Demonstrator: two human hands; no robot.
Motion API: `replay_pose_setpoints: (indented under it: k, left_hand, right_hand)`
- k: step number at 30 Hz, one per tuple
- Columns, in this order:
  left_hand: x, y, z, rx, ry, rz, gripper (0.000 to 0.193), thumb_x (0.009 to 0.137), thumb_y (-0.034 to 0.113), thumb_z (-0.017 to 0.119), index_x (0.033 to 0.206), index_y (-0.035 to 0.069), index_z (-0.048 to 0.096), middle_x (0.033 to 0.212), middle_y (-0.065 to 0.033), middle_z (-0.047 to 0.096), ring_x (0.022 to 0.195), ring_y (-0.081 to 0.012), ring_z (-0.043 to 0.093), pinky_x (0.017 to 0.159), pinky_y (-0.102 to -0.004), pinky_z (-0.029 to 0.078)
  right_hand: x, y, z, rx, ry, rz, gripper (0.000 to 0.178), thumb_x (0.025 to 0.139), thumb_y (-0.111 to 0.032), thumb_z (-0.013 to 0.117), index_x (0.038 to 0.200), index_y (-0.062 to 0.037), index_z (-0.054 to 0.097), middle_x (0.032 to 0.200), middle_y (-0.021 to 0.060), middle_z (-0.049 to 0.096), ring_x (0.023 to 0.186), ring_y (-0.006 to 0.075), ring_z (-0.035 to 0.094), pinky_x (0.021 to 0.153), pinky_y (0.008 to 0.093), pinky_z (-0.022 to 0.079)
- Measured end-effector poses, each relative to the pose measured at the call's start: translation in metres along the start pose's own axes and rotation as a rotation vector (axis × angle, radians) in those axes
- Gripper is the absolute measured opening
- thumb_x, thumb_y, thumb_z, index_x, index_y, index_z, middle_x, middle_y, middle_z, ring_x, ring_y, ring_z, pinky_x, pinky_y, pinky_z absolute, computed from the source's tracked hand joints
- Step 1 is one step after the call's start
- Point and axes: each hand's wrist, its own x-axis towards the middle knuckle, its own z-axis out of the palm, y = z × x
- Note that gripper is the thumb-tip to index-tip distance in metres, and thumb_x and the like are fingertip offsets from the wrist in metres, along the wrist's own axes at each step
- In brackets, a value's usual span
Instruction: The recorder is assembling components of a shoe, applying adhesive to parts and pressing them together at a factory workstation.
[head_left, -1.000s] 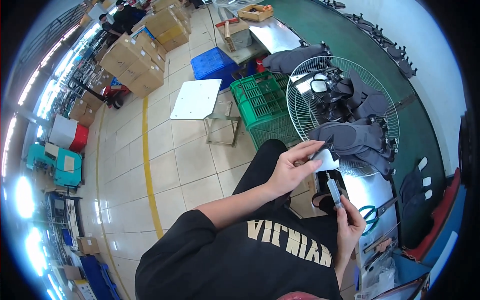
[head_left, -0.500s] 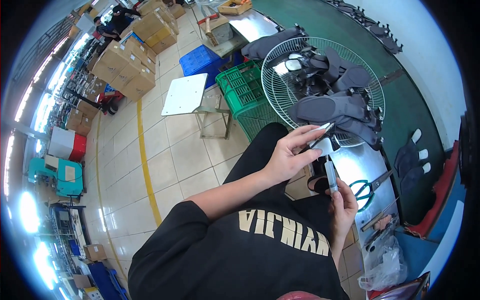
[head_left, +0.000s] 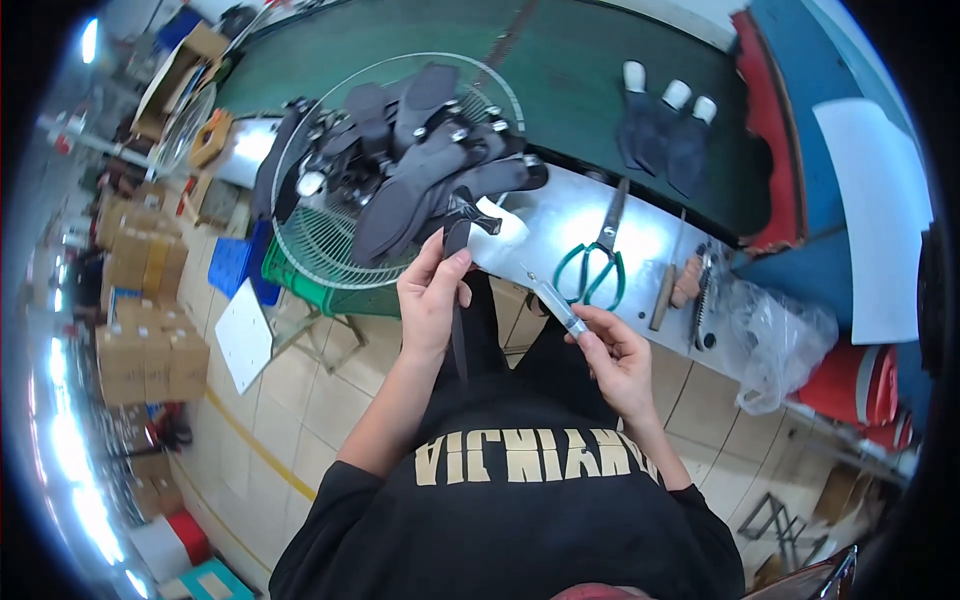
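In my left hand (head_left: 432, 300) is a dark sandal part (head_left: 500, 240) with a curved white end; the thumb and fingers pinch its dark side, and a dark strip hangs below. My right hand (head_left: 615, 362) is closed around the barrel of a clear syringe (head_left: 557, 308), its thin tip pointing up toward the white end with a small gap between them. Just beyond my left hand stands a wire basket (head_left: 290, 235) heaped with dark grey sandal soles (head_left: 420, 175), some with shiny buckles. Green-handled scissors (head_left: 605, 252) lie on the metal bench past my right hand.
Three dark sandal pieces (head_left: 668, 135) with white ends lie on the green conveyor belt (head_left: 580, 60). Right of the scissors are a wooden-handled tool (head_left: 663, 298), a brush (head_left: 705, 305) and a clear plastic bag (head_left: 785, 335). A white-topped stool (head_left: 243, 337) stands at the left.
The view has swung to the right. My hands are farther apart, and the syringe tip has drawn away from the white end. Both hands keep their hold.
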Motion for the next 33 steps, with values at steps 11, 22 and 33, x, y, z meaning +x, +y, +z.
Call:
replay_pose_setpoints:
  k: [11, 22, 33]
  left_hand:
    - [0.034, -0.015, 0.050, 0.198, -0.375, 0.159, 0.042, 0.086, -0.001, 0.064, 0.128, -0.002, 0.060, 0.136, -0.0105, 0.053, 0.089, -0.0085, 0.058, 0.072, -0.0227, 0.049]
    - [0.038, -0.008, 0.024, 0.177, -0.379, 0.250, 0.041, 0.083, 0.006, 0.066, 0.124, 0.006, 0.066, 0.128, -0.0127, 0.058, 0.110, -0.0168, 0.059, 0.090, -0.0277, 0.047]
    - [0.046, 0.001, 0.004, -0.004, -0.412, 0.242, 0.037, 0.087, 0.015, 0.068, 0.122, 0.006, 0.067, 0.148, -0.0189, 0.039, 0.105, -0.0171, 0.063, 0.074, -0.0256, 0.053]
  right_hand:
    - [-0.002, -0.004, -0.018, -0.045, 0.242, -0.099, 0.031, 0.096, -0.004, 0.058, 0.126, -0.0009, 0.060, 0.094, 0.0029, 0.069, 0.063, -0.0005, 0.049, 0.056, 0.0143, 0.037]
    - [0.011, 0.001, 0.008, -0.101, 0.234, -0.028, 0.031, 0.097, -0.005, 0.054, 0.127, 0.0006, 0.058, 0.090, 0.0077, 0.070, 0.050, -0.0022, 0.039, 0.045, 0.0135, 0.028]
    - [0.025, 0.019, 0.003, 0.147, 0.230, 0.003, 0.034, 0.100, -0.017, 0.054, 0.130, 0.0001, 0.055, 0.093, 0.0138, 0.067, 0.055, 0.0043, 0.051, 0.047, 0.0151, 0.039]
